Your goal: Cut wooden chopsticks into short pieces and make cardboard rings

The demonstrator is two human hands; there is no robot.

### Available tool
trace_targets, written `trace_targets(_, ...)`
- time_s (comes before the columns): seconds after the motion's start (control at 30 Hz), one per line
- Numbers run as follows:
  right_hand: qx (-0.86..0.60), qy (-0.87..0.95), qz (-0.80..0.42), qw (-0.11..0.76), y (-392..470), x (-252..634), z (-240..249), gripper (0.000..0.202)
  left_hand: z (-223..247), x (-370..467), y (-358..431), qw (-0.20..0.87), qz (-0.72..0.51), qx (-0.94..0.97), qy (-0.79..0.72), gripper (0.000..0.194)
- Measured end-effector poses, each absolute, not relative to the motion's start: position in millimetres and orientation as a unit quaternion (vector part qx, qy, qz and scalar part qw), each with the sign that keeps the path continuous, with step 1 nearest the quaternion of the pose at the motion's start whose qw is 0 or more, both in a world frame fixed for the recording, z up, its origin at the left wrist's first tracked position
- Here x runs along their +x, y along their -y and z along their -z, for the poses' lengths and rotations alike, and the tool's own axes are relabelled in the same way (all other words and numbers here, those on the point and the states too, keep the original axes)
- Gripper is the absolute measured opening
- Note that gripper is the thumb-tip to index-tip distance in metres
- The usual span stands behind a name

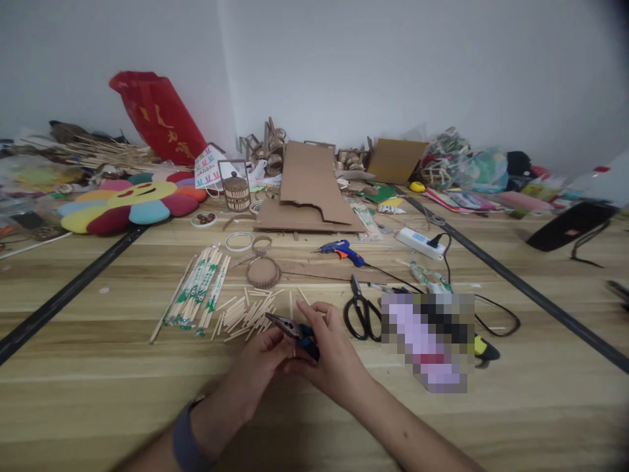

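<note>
Near the table's front, my right hand holds a pair of dark pliers with blue handles, their jaws pointing left. My left hand is close beside it, its fingers pinched together under the jaws; what they hold, if anything, is too small to tell. Short wooden sticks lie scattered just beyond the hands. Behind them is a round cardboard base with a dark rim. Wrapped chopsticks lie to the left.
Black scissors and a pixelated purple item lie right of my hands. Further back are a blue glue gun, a white power strip, cardboard sheets and a colourful flower cushion. A black cord crosses the right side.
</note>
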State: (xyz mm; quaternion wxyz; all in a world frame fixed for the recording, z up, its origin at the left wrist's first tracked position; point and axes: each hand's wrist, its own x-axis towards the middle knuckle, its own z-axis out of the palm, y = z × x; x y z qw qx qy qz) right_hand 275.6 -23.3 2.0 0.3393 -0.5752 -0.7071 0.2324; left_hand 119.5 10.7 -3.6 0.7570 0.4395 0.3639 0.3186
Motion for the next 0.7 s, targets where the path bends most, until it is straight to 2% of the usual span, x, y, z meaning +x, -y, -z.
trace_targets(0.07,-0.561,0.71,-0.249,0.344,24,279,-9,0.079,-3,114,-15,0.757,-0.306,0.436,-0.377,0.038)
trace_targets(0.2,-0.55,0.696,-0.323,0.329,25,292,-28,0.025,-19,99,-26,0.731,-0.282,0.452,-0.427,0.042)
trace_targets(0.27,-0.552,0.673,-0.384,0.307,24,300,-36,0.013,-23,93,-30,0.713,-0.263,0.461,-0.458,0.044)
trace_targets(0.37,-0.547,0.655,-0.444,0.273,23,309,-44,0.007,-25,90,-33,0.703,-0.238,0.473,-0.474,0.047)
trace_targets(0.57,-0.559,0.668,-0.454,0.187,22,311,-48,0.011,-27,91,-30,0.708,-0.228,0.477,-0.468,0.051)
trace_targets(0.7,-0.556,0.673,-0.459,0.166,23,313,-48,0.012,-29,90,-30,0.702,-0.221,0.496,-0.462,0.047)
